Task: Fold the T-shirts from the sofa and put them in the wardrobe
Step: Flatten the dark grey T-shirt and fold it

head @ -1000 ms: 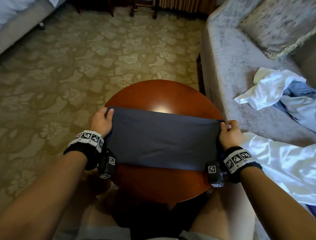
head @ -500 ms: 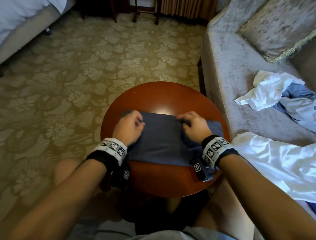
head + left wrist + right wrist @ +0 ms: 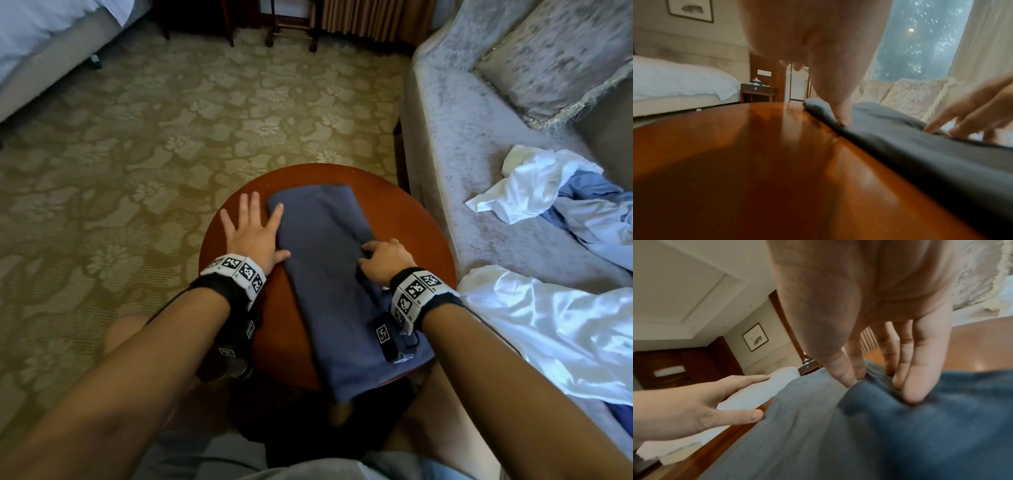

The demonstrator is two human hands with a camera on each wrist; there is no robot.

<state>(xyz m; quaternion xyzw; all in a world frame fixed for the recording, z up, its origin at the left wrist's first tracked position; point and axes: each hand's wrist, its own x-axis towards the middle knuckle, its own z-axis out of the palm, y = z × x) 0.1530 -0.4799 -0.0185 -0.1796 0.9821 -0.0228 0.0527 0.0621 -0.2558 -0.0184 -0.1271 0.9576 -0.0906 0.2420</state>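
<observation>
**Folded navy T-shirt, mid-fold on the round table**

Here the navy T-shirt [image 3: 337, 284] lay as a long folded strip across the round wooden table [image 3: 236, 219], its near end overhanging. The left hand [image 3: 251, 234] was spread flat against its left edge. The right hand [image 3: 385, 260] pinched a fold at its right edge. Soft, light cloth (likely to slump), so both ends probably needed holding for the next fold.
</observation>
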